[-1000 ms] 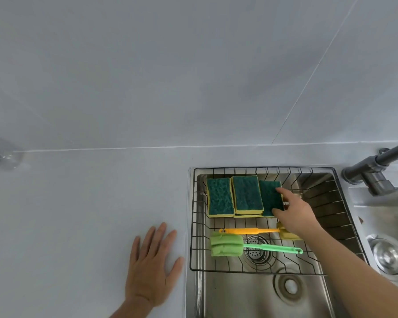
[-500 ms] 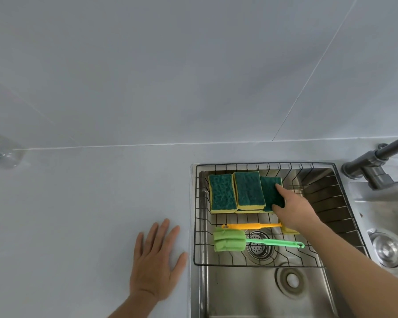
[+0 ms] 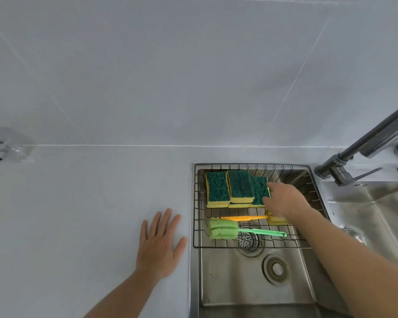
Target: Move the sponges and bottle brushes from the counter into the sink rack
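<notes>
Last sponge being settled in the black wire sink rack [image 3: 194, 203], centre right of frame.

The pale grey counter [image 3: 78, 214] looks clear; green-topped yellow sponges [image 3: 239, 188] and foam-headed bottle brushes [image 3: 223, 230] lie inside. The right hand [image 3: 283, 200] rests fingers on the rightmost sponge; the left hand [image 3: 160, 244] lies flat, spread. Next, likely: let go, withdraw.

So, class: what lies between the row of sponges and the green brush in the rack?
In the head view, the orange brush lies between the sponges and the green brush.

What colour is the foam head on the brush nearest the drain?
Light green, matching its handle; the green bottle brush lies in the sink rack, clearest in the head view.
</notes>
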Tool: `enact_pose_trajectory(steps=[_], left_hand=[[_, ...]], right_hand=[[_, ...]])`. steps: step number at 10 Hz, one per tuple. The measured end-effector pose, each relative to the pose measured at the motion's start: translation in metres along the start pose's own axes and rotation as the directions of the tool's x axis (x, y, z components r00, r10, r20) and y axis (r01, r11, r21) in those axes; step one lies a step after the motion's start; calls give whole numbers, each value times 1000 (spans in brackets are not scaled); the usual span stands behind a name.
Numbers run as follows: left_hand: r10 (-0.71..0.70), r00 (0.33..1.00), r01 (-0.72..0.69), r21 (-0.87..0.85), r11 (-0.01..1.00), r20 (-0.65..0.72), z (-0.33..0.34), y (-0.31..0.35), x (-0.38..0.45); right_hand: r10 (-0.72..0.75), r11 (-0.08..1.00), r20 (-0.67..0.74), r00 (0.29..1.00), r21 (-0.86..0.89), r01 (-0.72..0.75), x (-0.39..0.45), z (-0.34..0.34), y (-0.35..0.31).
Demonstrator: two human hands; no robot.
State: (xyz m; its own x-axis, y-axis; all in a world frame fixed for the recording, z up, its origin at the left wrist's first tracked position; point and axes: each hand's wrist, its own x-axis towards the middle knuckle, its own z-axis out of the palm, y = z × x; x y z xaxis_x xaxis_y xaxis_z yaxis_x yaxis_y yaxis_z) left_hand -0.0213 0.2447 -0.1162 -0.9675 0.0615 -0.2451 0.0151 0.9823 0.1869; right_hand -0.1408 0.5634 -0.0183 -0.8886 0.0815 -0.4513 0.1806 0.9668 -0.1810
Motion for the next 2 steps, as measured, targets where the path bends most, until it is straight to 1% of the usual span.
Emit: enact_pose_trajectory(steps=[1, 2], left_hand=[[6, 998, -1, -71, 997, 61, -10, -4, 1], [13, 992, 22, -266, 964, 129, -19, -2, 6]], right_hand=[[-49, 998, -40, 998, -42, 47, -20, -16, -18], [-127, 992, -101, 987, 2, 128, -37, -31, -36]])
